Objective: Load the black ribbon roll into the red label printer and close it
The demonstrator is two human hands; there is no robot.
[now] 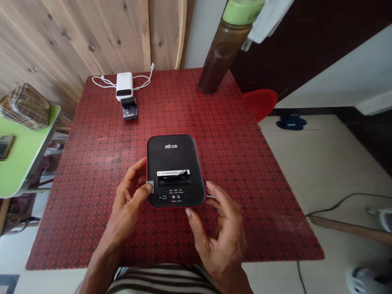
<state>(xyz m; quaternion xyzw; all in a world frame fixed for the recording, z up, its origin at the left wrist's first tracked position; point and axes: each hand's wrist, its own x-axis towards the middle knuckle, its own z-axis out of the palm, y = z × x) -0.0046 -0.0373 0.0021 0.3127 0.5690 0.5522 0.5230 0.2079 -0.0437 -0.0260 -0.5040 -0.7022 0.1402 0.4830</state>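
Observation:
A black, rounded box-shaped device (pixel 171 159) with red sides, like a small printer, lies on the red patterned table (pixel 101 183). White lettering marks its top, and a strip of black film shows in its slot (pixel 174 179). My left hand (pixel 130 200) grips the left edge, thumb on a small grey piece (pixel 150 186) at the corner, fingers along the side. On the opposite side, my right hand (pixel 217 228) has its fingertips against the right edge and its thumb at the near edge. A bit of something white shows by those right fingertips; its kind is unclear.
At the table's far side lie a white power bank (pixel 124 85) with a white cable (pixel 142 83) and a crumpled black strip (pixel 129 110). A tall brown bottle (pixel 218 53) with a green lid stands far right. A red stool (pixel 260 104) and a green table (pixel 27 151) flank the table.

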